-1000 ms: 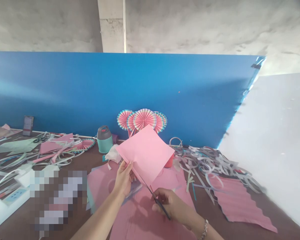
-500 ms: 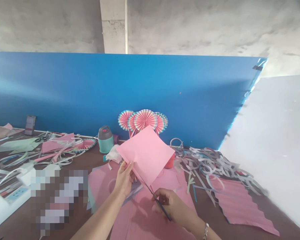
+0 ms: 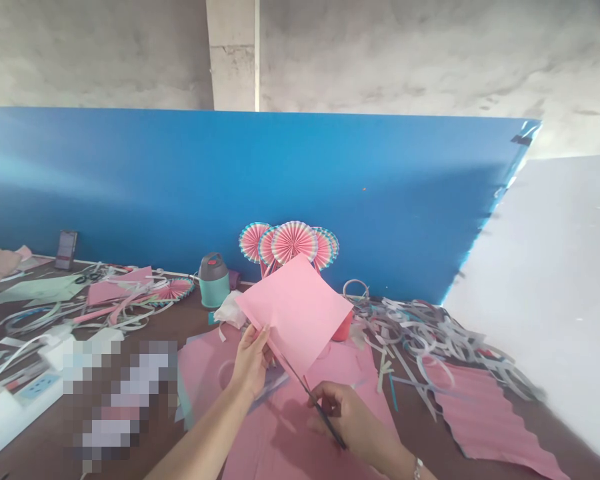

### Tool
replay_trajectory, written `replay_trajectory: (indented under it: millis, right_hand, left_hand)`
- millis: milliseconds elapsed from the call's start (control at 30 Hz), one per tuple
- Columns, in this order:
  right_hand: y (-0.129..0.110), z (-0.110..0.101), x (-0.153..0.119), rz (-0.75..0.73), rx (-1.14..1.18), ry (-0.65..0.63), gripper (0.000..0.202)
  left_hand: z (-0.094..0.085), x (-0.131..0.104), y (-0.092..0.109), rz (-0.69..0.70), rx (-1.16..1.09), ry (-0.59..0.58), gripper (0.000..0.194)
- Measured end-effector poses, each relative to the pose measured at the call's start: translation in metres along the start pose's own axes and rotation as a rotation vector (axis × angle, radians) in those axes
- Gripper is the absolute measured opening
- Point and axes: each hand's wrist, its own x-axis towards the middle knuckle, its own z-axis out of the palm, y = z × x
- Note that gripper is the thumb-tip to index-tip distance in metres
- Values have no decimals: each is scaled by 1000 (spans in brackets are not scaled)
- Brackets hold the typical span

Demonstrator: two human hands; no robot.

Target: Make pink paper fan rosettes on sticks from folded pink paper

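A square sheet of pink paper (image 3: 297, 310) is raised in front of me, one corner pointing up. My left hand (image 3: 253, 363) pinches it at its lower left edge, thumb on top. In my right hand (image 3: 345, 413) is a pair of scissors (image 3: 325, 423), dark-handled, with fingers curled round the handles. The blades lie at the sheet's lower edge, near its bottom corner; whether they are apart cannot be made out. Larger pink sheets (image 3: 275, 440) lie on the table beneath both hands. Behind the raised sheet stand several round pleated pink paper fans (image 3: 294, 241) with blue-white rims.
Curled paper strips (image 3: 430, 333) heap at right, near a wavy pink sheet (image 3: 490, 413). A teal pot with grey lid (image 3: 214, 283), a phone (image 3: 67, 250) and a white power strip (image 3: 35, 393) stand leftward. A blue partition (image 3: 180, 180) closes the back. Something skin-toned enters at far left.
The view has shifted slightly, so most things sit a little further right. Both hands keep their grips, with the scissors still at the sheet's lower edge. The skin-toned shape at far left has changed outline.
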Motion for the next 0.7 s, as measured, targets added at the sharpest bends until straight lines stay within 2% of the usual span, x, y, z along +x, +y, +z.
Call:
replay_trajectory:
  millis: [700]
  right_hand:
    - [-1,3,0,-44,-115,74,20]
  left_hand:
    - [5,-4,-6,-32,-17,34,33]
